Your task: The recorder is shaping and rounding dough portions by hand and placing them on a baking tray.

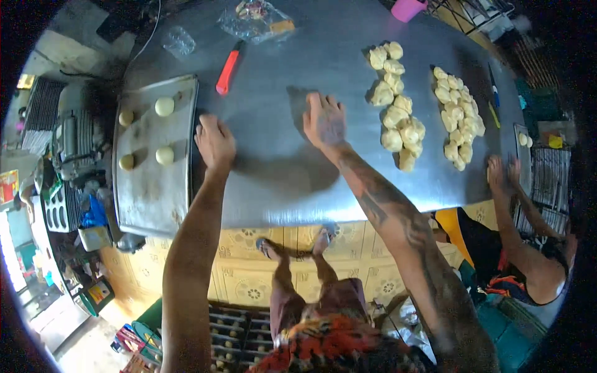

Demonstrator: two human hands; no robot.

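Observation:
My left hand (215, 144) is curled, palm down, on the metal table beside the right edge of a baking tray (149, 199). My right hand (324, 121) is cupped, palm down, near the middle of the table, fingers bent under. Whatever lies beneath either palm is hidden. On the tray sit several round dough balls (165, 106), spaced apart. To the right of my right hand runs a row of rough dough pieces (393, 115). A second cluster of dough pieces (459, 115) lies farther right.
A red-handled tool (227, 71) and clear plastic bags (255, 22) lie toward the far side. A pink cup (408, 9) stands at the far edge. At the right, a co-worker's hands (502, 172) rest by the table's edge, near another tray (523, 155) with dough balls.

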